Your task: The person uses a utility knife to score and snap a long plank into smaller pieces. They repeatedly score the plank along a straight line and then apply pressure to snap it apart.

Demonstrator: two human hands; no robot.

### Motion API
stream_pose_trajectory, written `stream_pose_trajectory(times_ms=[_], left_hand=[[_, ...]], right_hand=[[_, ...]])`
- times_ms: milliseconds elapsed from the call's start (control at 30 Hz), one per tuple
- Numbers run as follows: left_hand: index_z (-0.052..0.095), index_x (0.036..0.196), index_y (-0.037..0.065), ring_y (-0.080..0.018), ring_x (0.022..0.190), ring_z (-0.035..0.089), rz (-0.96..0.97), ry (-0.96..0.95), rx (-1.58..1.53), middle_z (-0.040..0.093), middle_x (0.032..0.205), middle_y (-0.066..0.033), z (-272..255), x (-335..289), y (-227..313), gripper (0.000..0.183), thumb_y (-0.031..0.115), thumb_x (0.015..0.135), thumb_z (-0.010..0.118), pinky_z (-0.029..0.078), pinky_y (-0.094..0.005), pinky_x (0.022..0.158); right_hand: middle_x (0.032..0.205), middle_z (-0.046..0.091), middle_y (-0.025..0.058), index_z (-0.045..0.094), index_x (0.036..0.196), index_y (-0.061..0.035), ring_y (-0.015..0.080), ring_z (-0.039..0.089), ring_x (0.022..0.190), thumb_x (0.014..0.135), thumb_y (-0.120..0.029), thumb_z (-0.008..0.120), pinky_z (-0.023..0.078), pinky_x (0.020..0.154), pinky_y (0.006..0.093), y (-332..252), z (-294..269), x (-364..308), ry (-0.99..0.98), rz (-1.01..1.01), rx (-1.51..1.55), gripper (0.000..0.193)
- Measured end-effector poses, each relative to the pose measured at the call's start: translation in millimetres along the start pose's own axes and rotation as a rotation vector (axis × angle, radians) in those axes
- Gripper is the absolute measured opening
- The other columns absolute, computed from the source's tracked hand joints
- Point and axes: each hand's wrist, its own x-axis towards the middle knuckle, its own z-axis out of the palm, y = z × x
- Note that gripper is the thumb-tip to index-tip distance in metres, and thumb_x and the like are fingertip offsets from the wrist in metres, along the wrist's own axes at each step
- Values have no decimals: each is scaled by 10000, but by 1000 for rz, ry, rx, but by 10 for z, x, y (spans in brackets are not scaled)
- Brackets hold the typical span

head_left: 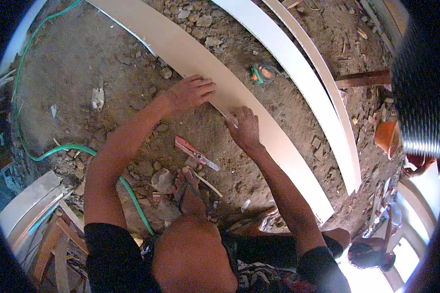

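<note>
A long brown-faced strip of board, like plasterboard [278, 141], runs from the upper left down to the lower right. My left hand [191, 93] lies across its near edge, fingers stretched over the brown face; the thumb is hidden. Further right along that edge, my right hand [244, 129] grips the board with curled fingers, its thumb at the edge. A pale ragged line shows along the edge between the hands. On the dirt below them rests a red utility knife [196, 153], its blade end pointing right. My bare foot [188, 188] is close by.
Beyond lie a white board strip [288, 63] and a narrower brown one [322, 73]. A green and orange tape measure [262, 73] sits between the boards. A green hose [63, 150] curves at left, near stacked offcuts [29, 205]. Another person [371, 253] is at lower right.
</note>
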Motion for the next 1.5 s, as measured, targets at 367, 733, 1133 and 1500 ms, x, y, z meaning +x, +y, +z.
stream_pose_trajectory(times_ms=[367,733,1133,1500], left_hand=[[719,960,63,-251,1138,584,249,158,-4,638,1139,-73,202,-28,-324,251,231,796,631,537,-390,934],[714,911,40,-294,1051,595,389,260,48,639,1027,-64,210,-38,-332,250,232,774,631,578,-385,885],[694,1008,50,-265,1109,584,90,202,-96,634,1085,-70,224,-149,-124,271,204,792,636,504,-408,981],[637,1204,52,-315,1126,575,-698,389,-306,645,1140,-120,-340,-931,-309,392,279,888,687,470,-439,981]], right_hand=[[1274,550,197,581,1243,-108,385,482,1236,853,-388,706,371,1014,556,-60,8,96,-184,194,-11,497],[1028,605,161,594,1017,-22,356,570,982,847,-179,711,463,858,462,-183,105,26,120,-12,-118,259],[1117,562,228,547,1142,46,406,553,1034,852,-49,623,480,900,480,-189,55,9,-103,-135,-247,315],[1143,627,210,615,1164,-21,389,589,1079,877,-291,727,473,944,456,-158,-868,421,-318,-150,-88,409]])
